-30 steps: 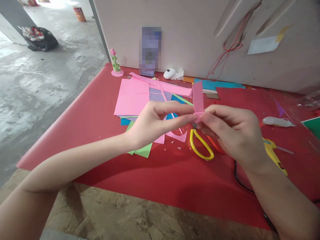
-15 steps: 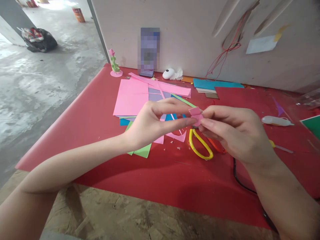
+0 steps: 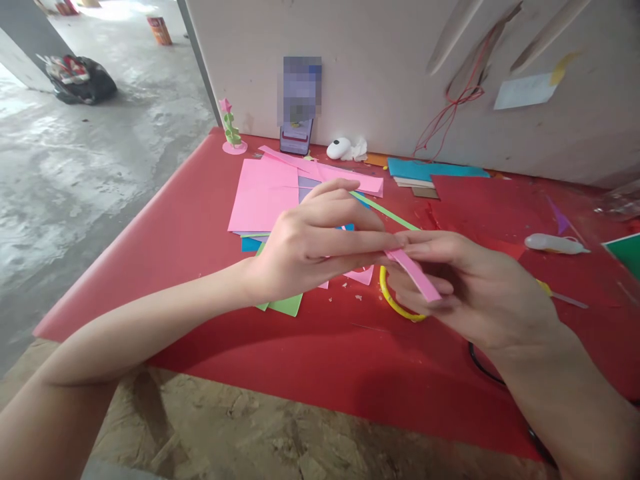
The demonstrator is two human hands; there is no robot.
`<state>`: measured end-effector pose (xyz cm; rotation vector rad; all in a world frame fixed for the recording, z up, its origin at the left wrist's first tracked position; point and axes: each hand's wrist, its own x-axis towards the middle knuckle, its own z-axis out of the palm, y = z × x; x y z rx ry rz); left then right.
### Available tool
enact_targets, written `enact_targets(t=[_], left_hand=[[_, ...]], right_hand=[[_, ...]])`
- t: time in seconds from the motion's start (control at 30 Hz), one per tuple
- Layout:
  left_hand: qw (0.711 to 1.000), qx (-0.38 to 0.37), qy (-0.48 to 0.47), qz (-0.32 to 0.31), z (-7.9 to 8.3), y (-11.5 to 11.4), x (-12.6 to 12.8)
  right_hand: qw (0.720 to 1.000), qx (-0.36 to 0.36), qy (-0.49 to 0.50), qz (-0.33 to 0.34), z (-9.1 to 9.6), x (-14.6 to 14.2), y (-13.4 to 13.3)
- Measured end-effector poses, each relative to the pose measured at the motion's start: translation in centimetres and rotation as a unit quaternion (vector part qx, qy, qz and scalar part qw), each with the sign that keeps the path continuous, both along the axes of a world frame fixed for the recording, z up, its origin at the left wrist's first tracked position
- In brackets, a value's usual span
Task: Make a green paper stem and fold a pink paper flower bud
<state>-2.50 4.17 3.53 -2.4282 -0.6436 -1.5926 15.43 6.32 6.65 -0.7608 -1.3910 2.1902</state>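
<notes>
A narrow pink paper strip (image 3: 416,275) is held in the air above the red table, slanting down to the right. My left hand (image 3: 320,233) pinches its upper end between thumb and fingers. From the other side my right hand (image 3: 455,280) grips the same end, its fingers curled behind the strip. The fingertips of both hands meet there and hide part of the paper. Below them lie scissors with a yellow handle loop (image 3: 395,303), mostly covered by my right hand. Pink paper sheets (image 3: 263,197) lie behind my left hand.
A paper flower on a round base (image 3: 233,133) stands at the back left, beside a phone (image 3: 297,137) leaning on the wall. Blue paper (image 3: 435,168), a glue bottle (image 3: 555,244) and a yellow-handled blade (image 3: 567,299) lie to the right. A black cable (image 3: 485,367) runs near the front.
The pink strip has turned so its long free end now points down to the right. My right hand has rolled palm-up beneath it, and my left fingers have closed in towards the right hand.
</notes>
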Motion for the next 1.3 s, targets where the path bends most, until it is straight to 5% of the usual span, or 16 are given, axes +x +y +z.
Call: enact_targets(t=[0.1, 0.2, 0.3, 0.4, 0.63, 0.77, 0.83, 0.93, 1.03, 1.13, 1.23, 1.3], left_hand=[[0.997, -0.054, -0.053, -0.007, -0.1, -0.2, 0.3], [0.972, -0.171, -0.159, -0.028, 0.1, -0.5, 0.7], [0.919, -0.303, -0.244, -0.064, 0.2, -0.9, 1.2], [0.873, -0.39, -0.279, -0.092, 0.2, -1.3, 1.5], [0.776, -0.495, -0.342, -0.19, -0.3, -1.5, 1.9], [0.699, -0.554, -0.348, -0.288, -0.4, -1.4, 2.0], [0.685, -0.563, -0.35, -0.301, -0.4, -1.5, 2.0], [0.73, -0.536, -0.328, -0.27, -0.2, -1.6, 1.9], [0.85, -0.415, -0.269, -0.18, 0.0, -1.6, 1.5], [0.962, -0.184, -0.156, -0.127, 0.2, -1.0, 0.8], [0.995, 0.014, -0.053, -0.081, 0.5, -0.3, 0.2], [0.996, 0.065, -0.016, -0.056, 0.9, 0.0, -0.1]], right_hand=[[0.998, 0.006, -0.008, 0.063, -0.2, 0.2, 0.3], [0.988, 0.149, -0.046, 0.022, -0.7, 0.5, 0.5], [0.932, 0.346, -0.097, -0.042, -1.0, 0.6, 0.3], [0.88, 0.454, -0.12, -0.072, -0.9, 0.4, -0.2], [0.849, 0.5, -0.127, -0.112, -0.5, 0.0, -1.1], [0.874, 0.464, -0.1, -0.102, -0.6, 0.2, -1.1], [0.891, 0.436, -0.089, -0.095, -0.8, 0.4, -0.9], [0.915, 0.388, -0.079, -0.075, -0.9, 0.6, -0.6], [0.945, 0.321, -0.057, -0.035, -0.8, 0.8, -0.6], [0.97, 0.242, -0.03, 0.015, -0.6, 0.9, -0.7], [0.981, 0.185, -0.008, 0.061, -0.3, 1.0, -0.9], [0.983, 0.166, 0.001, 0.082, -0.2, 1.0, -0.8]])
